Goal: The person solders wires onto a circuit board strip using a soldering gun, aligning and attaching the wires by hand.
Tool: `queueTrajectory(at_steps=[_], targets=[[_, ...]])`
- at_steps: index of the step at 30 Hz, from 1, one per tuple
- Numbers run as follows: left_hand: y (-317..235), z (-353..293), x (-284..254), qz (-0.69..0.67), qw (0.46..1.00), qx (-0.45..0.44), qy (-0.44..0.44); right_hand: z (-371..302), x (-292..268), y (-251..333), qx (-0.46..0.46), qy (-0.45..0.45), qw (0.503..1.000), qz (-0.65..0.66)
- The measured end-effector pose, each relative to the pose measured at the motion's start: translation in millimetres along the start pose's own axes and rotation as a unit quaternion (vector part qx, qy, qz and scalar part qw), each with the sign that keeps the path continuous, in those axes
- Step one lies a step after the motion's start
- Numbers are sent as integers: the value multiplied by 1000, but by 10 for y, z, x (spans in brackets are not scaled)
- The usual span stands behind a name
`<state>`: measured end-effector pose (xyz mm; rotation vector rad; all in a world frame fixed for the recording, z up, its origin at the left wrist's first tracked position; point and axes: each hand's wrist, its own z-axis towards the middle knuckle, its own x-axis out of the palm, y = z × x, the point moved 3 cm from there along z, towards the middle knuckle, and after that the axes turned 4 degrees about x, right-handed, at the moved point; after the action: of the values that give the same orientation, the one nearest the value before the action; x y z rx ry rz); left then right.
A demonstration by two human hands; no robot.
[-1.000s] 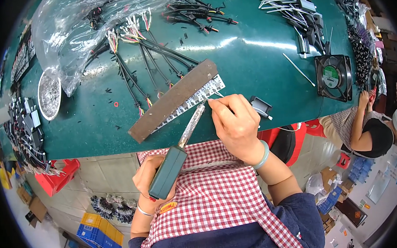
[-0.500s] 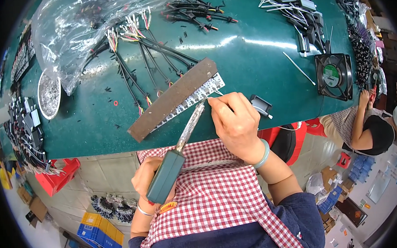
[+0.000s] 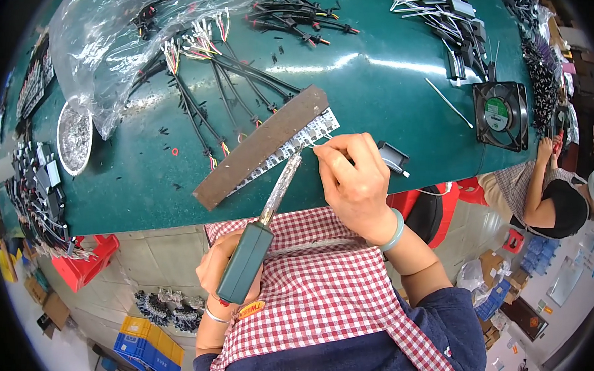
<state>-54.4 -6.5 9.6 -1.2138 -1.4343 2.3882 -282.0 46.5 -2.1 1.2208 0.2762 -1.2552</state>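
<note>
My left hand (image 3: 215, 269) is wrapped round the dark green handle of a soldering iron (image 3: 246, 259). Its metal tip reaches up to the edge of a white circuit board strip (image 3: 325, 122). A long brown bar (image 3: 258, 150) lies slantwise over most of that strip, so only the strip's near edge shows. Just right of the iron's tip, my right hand (image 3: 359, 185) pinches with thumb and forefinger; a thin white wire (image 3: 327, 136) shows between its fingertips and the board. Behind the bar, black cables (image 3: 196, 113) with coloured wire ends fan out across the green table.
A small black case (image 3: 393, 157) lies beside my right hand. Further right stands a black fan (image 3: 500, 116), with grey parts and white leads behind it. A white bowl (image 3: 75, 140) and clear plastic sheeting (image 3: 92, 55) are at left. Another person (image 3: 546, 192) works at far right.
The soldering iron's tip has shifted slightly up and left along the board. My right hand has stayed nearly in place, still pinching.
</note>
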Motion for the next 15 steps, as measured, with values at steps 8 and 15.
queueTrajectory(at_steps=[8, 15], targets=[[20, -8, 23, -17, 1000, -4, -20, -32, 24, 7, 18, -6, 1000, 7], [32, 12, 46, -21, 1000, 11, -5, -27, 30, 9, 17, -3, 1000, 0]])
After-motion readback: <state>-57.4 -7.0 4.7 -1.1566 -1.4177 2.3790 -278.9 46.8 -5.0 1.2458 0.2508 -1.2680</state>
